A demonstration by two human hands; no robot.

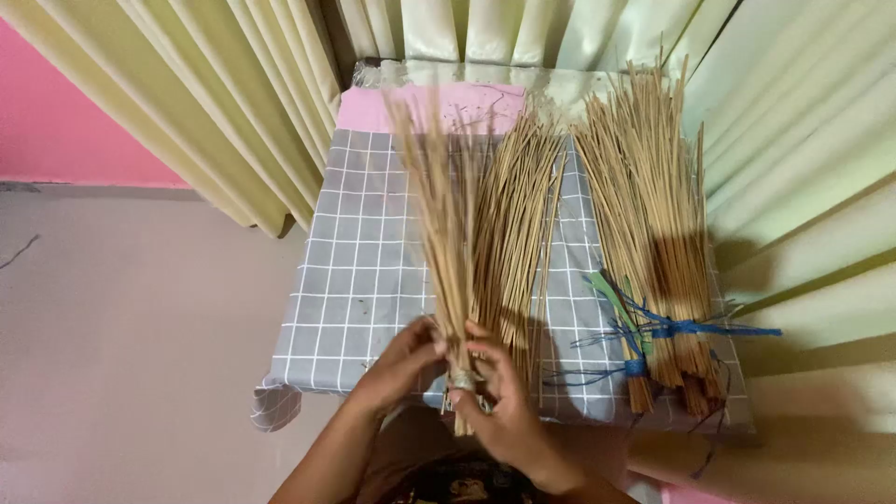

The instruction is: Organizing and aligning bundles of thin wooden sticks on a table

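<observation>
My left hand and my right hand both grip the lower end of a thin bundle of tan broom sticks. The bundle stands tilted up over the table, fanning out at the top. A pale binding wraps its base between my fingers. Behind it, a loose pile of the same sticks lies flat on the grey checked tablecloth.
A thick bundle of sticks tied with blue string lies at the table's right side. Pale yellow-green curtains hang behind and to the right. A pink wall and beige floor are on the left.
</observation>
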